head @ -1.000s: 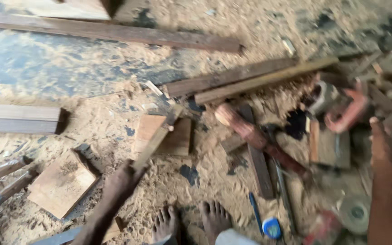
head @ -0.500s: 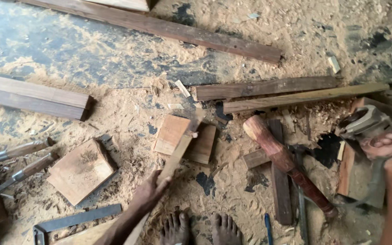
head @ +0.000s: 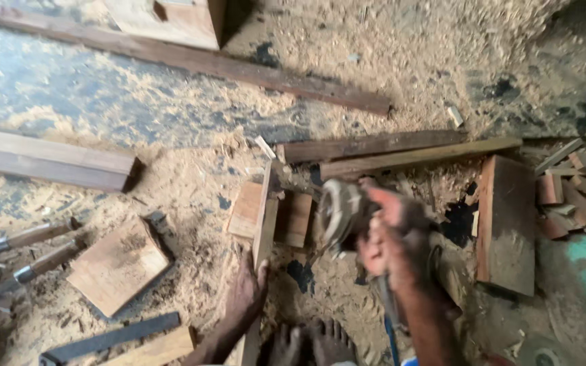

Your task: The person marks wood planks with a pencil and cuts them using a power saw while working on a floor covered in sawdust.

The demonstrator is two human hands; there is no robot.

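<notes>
My left hand [head: 244, 295] presses down on a narrow wooden strip [head: 262, 230] that runs from near my feet up across two small wood blocks [head: 245, 210]. My right hand [head: 391, 234] grips a handheld power grinder [head: 342, 211], raised just right of the strip with its round disc end facing left. The tool is blurred. My bare feet [head: 313, 342] rest on the sawdust at the bottom centre.
Sawdust covers the floor. Long planks [head: 191, 61] lie across the top, a thick beam [head: 49, 159] at left, two battens [head: 401, 152] at centre right. A square board [head: 116, 264], chisels [head: 22, 247], a flat board [head: 508, 224] and scrap pieces [head: 578, 190] lie around.
My right hand has swung the grinder in from the far right to the middle, beside the strip. My left hand has stayed on the strip. The camera has shifted slightly.
</notes>
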